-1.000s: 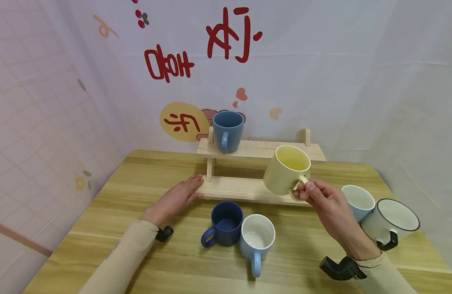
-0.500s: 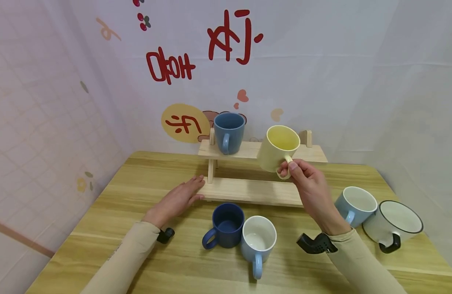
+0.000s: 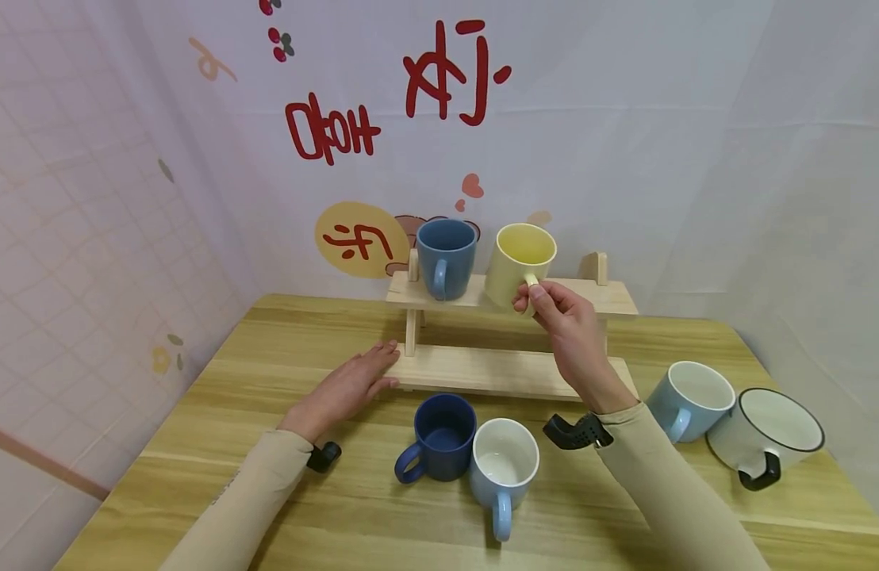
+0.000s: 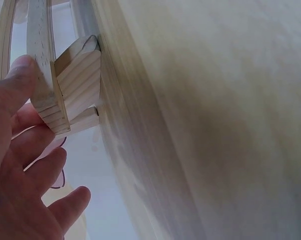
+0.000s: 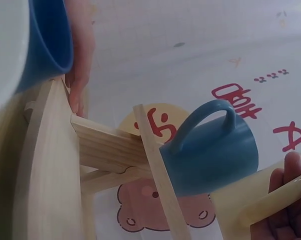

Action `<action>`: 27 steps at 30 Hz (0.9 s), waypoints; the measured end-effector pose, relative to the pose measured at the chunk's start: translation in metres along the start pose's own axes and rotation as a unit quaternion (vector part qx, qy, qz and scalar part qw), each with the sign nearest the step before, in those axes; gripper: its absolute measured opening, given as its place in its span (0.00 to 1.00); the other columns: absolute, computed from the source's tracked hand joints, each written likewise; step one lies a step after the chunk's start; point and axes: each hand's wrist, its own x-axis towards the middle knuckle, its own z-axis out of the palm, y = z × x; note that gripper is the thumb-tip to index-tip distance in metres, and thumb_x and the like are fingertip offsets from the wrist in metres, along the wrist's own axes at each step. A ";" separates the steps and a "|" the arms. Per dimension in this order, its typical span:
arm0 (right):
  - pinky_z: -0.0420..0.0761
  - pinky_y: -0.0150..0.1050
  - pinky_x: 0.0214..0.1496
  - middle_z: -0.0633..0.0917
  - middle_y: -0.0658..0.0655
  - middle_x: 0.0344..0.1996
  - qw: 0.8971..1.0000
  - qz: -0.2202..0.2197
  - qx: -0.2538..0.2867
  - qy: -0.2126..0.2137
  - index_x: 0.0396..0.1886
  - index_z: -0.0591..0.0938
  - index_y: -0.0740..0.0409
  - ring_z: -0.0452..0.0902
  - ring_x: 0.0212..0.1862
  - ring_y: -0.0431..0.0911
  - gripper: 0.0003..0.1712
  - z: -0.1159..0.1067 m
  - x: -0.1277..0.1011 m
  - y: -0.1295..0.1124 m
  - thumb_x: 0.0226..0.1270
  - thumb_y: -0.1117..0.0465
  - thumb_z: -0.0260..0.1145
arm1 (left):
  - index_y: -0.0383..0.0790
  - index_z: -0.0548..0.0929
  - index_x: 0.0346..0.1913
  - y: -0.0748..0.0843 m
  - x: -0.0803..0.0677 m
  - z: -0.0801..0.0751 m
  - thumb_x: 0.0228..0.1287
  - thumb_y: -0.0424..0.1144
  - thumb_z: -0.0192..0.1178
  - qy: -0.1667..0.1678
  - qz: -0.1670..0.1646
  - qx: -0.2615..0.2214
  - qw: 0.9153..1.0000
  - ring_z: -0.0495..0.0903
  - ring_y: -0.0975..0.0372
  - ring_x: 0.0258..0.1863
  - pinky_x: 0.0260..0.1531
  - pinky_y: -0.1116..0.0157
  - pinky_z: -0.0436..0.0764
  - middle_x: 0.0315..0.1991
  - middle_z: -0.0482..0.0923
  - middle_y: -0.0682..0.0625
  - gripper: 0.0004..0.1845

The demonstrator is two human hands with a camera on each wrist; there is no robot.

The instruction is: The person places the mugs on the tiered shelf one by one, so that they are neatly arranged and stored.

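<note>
My right hand [image 3: 559,316] pinches the handle of a pale yellow mug [image 3: 518,262] and holds it at the top shelf of a wooden two-tier rack [image 3: 611,299], just right of a mid-blue mug [image 3: 445,255] standing there. Whether the yellow mug touches the shelf I cannot tell. In the right wrist view the yellow handle [image 5: 275,196] lies between my fingers [image 5: 293,172], beside the blue mug [image 5: 210,152]. My left hand [image 3: 345,385] rests flat with straight fingers against the left end of the rack's lower shelf [image 3: 482,370]; the left wrist view shows its fingers [image 4: 25,165] at the rack's end [image 4: 65,95].
On the wooden table [image 3: 268,341] in front of the rack stand a navy mug [image 3: 441,435] and a light-blue mug with a white inside [image 3: 502,469]. At the right are another light-blue mug [image 3: 689,398] and a white mug with a black rim and handle [image 3: 766,432]. Curtain walls close in behind.
My right hand has lifted the yellow mug up and to the left, from in front of the lower shelf to the top shelf beside the blue mug. The left hand has stayed put.
</note>
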 end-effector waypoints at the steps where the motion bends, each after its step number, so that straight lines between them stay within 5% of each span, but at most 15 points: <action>1: 0.72 0.37 0.61 0.83 0.58 0.37 1.000 0.005 0.000 -0.002 0.48 0.78 0.72 0.77 0.49 0.50 0.21 0.001 0.003 0.001 0.73 0.55 0.60 | 0.35 0.67 0.70 0.000 0.000 0.000 0.73 0.49 0.53 0.000 0.000 0.000 1.000 0.59 0.47 0.70 0.64 0.44 0.62 0.73 0.58 0.42 0.30; 16: 0.73 0.36 0.60 0.85 0.59 0.40 0.999 0.039 0.019 0.002 0.54 0.78 0.74 0.77 0.54 0.49 0.24 0.012 0.025 0.013 0.72 0.56 0.61 | 0.36 0.66 0.71 -0.002 0.001 0.001 0.73 0.50 0.52 0.000 -0.001 0.002 1.000 0.58 0.48 0.70 0.64 0.44 0.62 0.73 0.57 0.43 0.30; 27: 0.65 0.48 0.67 0.86 0.60 0.43 0.998 0.060 -0.019 0.014 0.55 0.80 0.71 0.73 0.60 0.48 0.25 0.014 0.031 0.019 0.72 0.53 0.61 | 0.35 0.67 0.70 -0.001 0.002 0.002 0.73 0.49 0.53 0.000 -0.004 -0.001 1.000 0.58 0.48 0.71 0.64 0.44 0.62 0.73 0.57 0.43 0.30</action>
